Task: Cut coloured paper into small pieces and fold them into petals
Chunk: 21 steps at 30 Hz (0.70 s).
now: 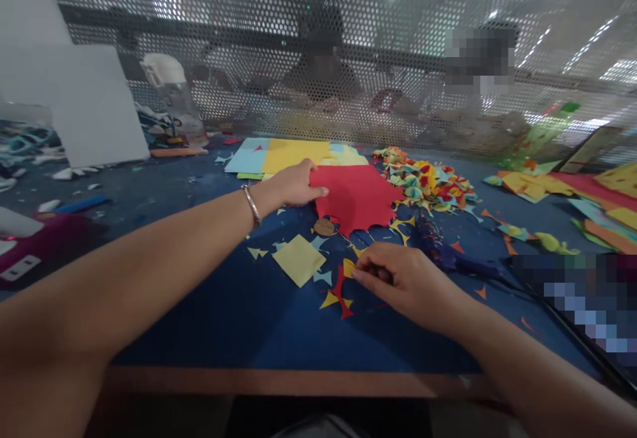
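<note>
My left hand (299,182) grips the left edge of a red paper sheet (355,192), thumb on top. Scalloped cuts run along the sheet's right and lower edges. Just above the table, my right hand (403,282) pinches a small yellow paper piece (349,268) between thumb and fingers. Red paper scrap (340,287) lies beside that piece, with small yellow bits around it. Between my hands are a pale yellow paper square (299,261) and a round brown disc (324,227).
Behind the red sheet lie blue and yellow sheets (293,154). A heap of small coloured paper pieces (432,182) sits to the right, near a dark blue glue-gun-like tool (448,255). A perforated screen (239,60) rises behind; a bottle (174,96) stands left, a tablet-like screen (587,312) right.
</note>
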Motion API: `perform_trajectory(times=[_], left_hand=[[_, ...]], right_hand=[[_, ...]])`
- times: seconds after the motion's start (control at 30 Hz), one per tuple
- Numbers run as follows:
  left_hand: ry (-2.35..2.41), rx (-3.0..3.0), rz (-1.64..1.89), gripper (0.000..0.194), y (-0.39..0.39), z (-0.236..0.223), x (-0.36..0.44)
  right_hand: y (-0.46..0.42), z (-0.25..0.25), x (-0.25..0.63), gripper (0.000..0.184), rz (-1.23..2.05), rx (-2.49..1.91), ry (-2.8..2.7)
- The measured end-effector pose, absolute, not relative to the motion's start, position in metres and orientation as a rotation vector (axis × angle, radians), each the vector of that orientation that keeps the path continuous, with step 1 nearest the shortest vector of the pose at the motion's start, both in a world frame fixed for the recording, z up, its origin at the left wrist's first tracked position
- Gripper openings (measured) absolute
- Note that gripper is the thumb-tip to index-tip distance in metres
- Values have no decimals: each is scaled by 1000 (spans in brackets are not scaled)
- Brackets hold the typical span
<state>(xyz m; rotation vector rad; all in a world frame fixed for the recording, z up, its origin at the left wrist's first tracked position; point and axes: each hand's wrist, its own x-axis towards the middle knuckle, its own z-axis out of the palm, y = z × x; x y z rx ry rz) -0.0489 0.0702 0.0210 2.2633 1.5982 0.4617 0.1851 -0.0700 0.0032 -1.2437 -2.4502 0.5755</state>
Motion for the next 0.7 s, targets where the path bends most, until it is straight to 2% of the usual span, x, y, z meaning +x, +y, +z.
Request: perform_trajectory(times=[0.07,0.13,0.37,0.53,0.7], left_hand=[[1624,2255,496,78,77,19,-41],[1632,2232,557,79,82,17,-32],[1606,2121,1003,37,108,21,-35],[1713,1886,1181,30,125,27,-68],[1849,1680,1242,23,133,12,-98]], right_hand=[[-70,4,184,21,576,-1250,-2462],[-70,4,183,20,577,-1253,-2469],[-70,2,184,19,593,-1235,-2474],[-70,1,185,18,608,-1227,-2468],[-70,1,184,21,593,-1216,-2463]])
